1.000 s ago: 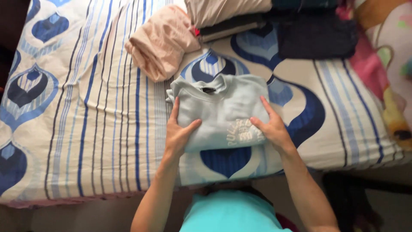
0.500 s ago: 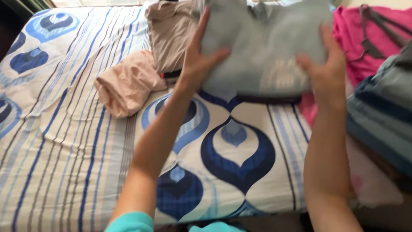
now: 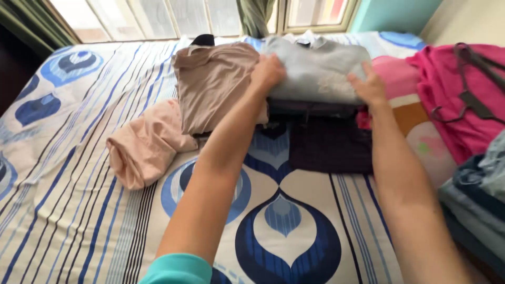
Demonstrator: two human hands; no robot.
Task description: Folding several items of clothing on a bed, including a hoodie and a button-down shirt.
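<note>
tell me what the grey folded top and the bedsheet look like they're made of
Grey folded top: looks like a soft, matte sweatshirt knit, thick at its folded edges; both hands rest on it. Bedsheet: seems a thin woven cotton-like cloth, smooth and matte, with a printed blue pattern and fine creases. Exact fibres cannot be told.

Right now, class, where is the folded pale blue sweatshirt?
In the head view, the sweatshirt sits at the bed's far side on a dark folded pile, between both hands, right of the brown garment.

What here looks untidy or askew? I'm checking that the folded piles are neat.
The peach garment lies loosely rolled and apart from the stack. The brown top hangs crooked beside the pale blue sweatshirt, which both hands, left hand and right hand, press flat.
</note>
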